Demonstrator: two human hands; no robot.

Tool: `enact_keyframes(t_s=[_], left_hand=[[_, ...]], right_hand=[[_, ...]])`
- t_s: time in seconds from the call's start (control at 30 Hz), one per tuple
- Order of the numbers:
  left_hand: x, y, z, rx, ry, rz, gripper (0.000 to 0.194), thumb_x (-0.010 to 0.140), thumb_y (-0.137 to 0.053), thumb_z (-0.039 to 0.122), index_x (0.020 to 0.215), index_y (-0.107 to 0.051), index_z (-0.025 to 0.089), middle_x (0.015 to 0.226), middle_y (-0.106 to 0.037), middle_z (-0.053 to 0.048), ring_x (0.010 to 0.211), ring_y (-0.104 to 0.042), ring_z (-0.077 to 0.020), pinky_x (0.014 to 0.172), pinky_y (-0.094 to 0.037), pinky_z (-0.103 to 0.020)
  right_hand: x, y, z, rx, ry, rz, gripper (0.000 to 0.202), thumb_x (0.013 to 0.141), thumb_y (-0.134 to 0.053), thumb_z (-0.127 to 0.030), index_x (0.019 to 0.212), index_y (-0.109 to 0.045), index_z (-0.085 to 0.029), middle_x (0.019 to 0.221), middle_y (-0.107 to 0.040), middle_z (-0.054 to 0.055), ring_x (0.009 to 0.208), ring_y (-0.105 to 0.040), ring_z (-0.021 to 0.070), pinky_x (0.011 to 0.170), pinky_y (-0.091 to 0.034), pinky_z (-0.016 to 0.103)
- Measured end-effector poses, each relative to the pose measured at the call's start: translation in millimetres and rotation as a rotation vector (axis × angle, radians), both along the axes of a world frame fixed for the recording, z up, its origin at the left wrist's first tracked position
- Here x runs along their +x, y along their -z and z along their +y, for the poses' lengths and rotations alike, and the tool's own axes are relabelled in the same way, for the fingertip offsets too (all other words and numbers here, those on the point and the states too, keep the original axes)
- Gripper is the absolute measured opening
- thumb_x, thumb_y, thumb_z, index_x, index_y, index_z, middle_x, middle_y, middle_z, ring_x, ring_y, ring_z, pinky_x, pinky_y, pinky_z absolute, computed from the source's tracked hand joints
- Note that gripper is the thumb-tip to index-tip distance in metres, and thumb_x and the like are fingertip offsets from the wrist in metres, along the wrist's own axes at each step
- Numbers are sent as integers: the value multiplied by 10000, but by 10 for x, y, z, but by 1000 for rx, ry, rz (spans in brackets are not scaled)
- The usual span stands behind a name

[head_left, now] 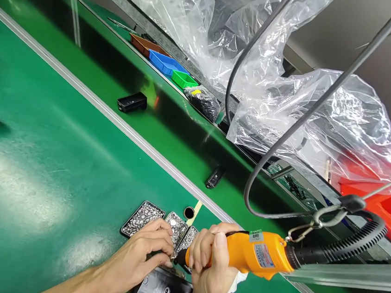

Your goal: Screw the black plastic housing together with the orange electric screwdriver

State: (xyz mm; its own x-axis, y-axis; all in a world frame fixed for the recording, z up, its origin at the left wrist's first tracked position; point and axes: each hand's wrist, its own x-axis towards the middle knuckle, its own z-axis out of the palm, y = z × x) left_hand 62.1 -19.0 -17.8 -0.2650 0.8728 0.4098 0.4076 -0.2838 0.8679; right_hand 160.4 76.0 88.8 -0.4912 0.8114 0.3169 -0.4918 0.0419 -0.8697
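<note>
My right hand is wrapped round an orange electric screwdriver, whose black tip points left. At that tip, the fingers of my left hand are pinched together; what they hold is too small to make out. Below both hands lies a black rectangular housing with a round silver detail. Just beyond the fingers are a black tray of small metal parts, a second tray of silver parts and a third, partly hidden by my right hand.
Beyond a metal rail, a green belt carries a black housing and a smaller black part. A cable and clear plastic hang above. Blue and green bins stand behind; red bins are right.
</note>
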Motion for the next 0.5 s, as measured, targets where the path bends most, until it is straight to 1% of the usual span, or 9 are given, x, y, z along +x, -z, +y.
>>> enact_keyframes(t_s=[0.13,0.17,0.23,0.3,0.37,0.4,0.5], left_hand=[[-8,-3,17,-71,26,-34,158,970,-678,85,923,-684,236,966,-676,38,1135,-487,-192,1008,-410,-311],[-13,-9,15,-93,27,-36,163,946,-710,82,953,-697,245,989,-677,38,1148,-488,-194,1018,-411,-311],[-23,-24,2,-129,2,-28,234,912,-756,88,1053,-708,268,1073,-671,32,1180,-487,-200,1039,-408,-319],[-29,-36,-27,-118,-47,0,250,927,-745,117,1121,-682,262,1143,-646,8,1188,-489,-210,1037,-410,-338],[-26,-47,-64,-57,-64,57,119,975,-699,186,1076,-649,225,1102,-631,-18,1115,-515,-219,976,-429,-354],[-23,-57,-83,-28,-43,94,89,991,-694,243,1048,-634,210,1057,-625,-25,1063,-527,-223,939,-436,-359],[-15,-128,-124,21,95,213,304,950,-754,458,1046,-624,201,989,-630,-31,949,-553,-233,882,-454,-374]], right_hand=[[12,11,-4,-3,20,10,140,1012,-637,-335,947,-599,-217,485,-358,-119,360,-271,54,359,-370,129],[23,11,2,-18,24,11,146,1013,-636,-338,945,-596,-215,487,-358,-119,360,-275,54,358,-376,130],[42,9,39,-46,40,9,169,1016,-634,-350,931,-581,-214,490,-358,-119,363,-292,56,358,-391,136],[42,11,118,-49,66,8,200,1015,-636,-371,918,-561,-213,495,-361,-117,366,-315,62,354,-403,150],[4,30,243,-17,110,8,229,1004,-658,-384,909,-543,-211,502,-372,-115,367,-332,68,346,-403,162],[-32,49,319,8,137,7,237,995,-676,-384,911,-539,-209,504,-377,-115,367,-339,68,345,-399,163],[-187,157,572,72,210,6,264,962,-733,-377,927,-535,-204,503,-395,-118,369,-349,59,357,-386,153]])
